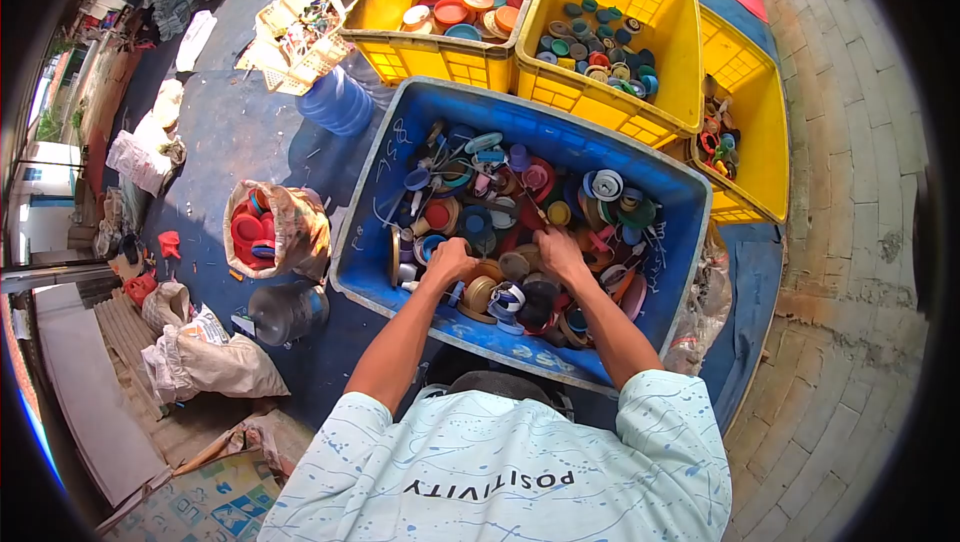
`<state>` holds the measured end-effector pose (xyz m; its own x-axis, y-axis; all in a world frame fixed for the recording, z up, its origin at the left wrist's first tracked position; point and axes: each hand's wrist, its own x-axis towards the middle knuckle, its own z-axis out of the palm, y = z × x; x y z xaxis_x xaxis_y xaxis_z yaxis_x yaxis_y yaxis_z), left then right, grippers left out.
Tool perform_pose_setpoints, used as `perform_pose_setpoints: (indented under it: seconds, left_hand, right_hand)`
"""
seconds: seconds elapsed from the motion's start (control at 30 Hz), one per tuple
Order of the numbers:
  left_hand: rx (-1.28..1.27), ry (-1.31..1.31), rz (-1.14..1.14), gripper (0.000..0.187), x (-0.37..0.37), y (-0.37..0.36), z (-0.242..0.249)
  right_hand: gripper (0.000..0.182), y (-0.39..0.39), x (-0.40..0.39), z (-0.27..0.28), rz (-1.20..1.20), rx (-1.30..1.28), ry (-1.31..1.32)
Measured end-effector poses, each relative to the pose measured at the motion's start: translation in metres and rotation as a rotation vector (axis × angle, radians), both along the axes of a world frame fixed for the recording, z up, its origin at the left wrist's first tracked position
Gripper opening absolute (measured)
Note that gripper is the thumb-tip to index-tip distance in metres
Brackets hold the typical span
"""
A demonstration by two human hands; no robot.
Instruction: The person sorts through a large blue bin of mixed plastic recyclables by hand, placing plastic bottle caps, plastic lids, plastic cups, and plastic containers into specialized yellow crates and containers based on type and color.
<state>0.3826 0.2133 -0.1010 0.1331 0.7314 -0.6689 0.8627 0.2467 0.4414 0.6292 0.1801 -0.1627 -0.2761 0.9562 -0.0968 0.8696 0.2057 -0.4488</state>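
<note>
A large blue crate (pixel 700 232) in front of me holds a jumble of plastic lids and caps in many colours. Both hands are down inside it. My left hand (pixel 452 260) is on the left part of the pile, near a yellowish round lid (pixel 480 294); its fingers are bent and their tips are hidden among the pieces. On the right part, my right hand (pixel 558 248) reaches into the pile below a yellow cap (pixel 559 213), and its fingertips are hidden too. A blue and white round piece (pixel 507 300) lies between the two forearms.
Beyond the crate stand yellow crates (pixel 440 57) with sorted lids and caps. To the left are a sack of red lids (pixel 310 227), a dark transparent bottle (pixel 288 314), a blue water jug (pixel 337 102) and a cream basket (pixel 290 67). A brick wall (pixel 850 242) runs along the right.
</note>
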Motion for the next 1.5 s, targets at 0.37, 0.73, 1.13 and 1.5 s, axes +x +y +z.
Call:
perform_pose_setpoints:
  seconds: [0.37, 0.73, 1.13, 1.5]
  left_hand:
    - [0.259, 0.322, -0.36, 0.022, 0.009, -0.014, -0.063]
    - [0.293, 0.33, -0.424, 0.021, 0.032, -0.025, -0.077]
    - [0.485, 0.176, -0.647, 0.013, 0.033, -0.018, -0.038]
    - [0.73, -0.173, 0.204, 0.017, 0.005, -0.032, 0.115]
  right_hand:
    - [0.017, -0.065, 0.045, 0.108, -0.494, -0.055, 0.352]
    - [0.018, -0.096, 0.029, 0.116, -0.675, -0.041, 0.518]
    - [0.018, -0.091, 0.041, 0.132, -0.64, -0.015, 0.564]
    - [0.016, -0.077, 0.033, 0.136, -0.813, 0.064, 0.888]
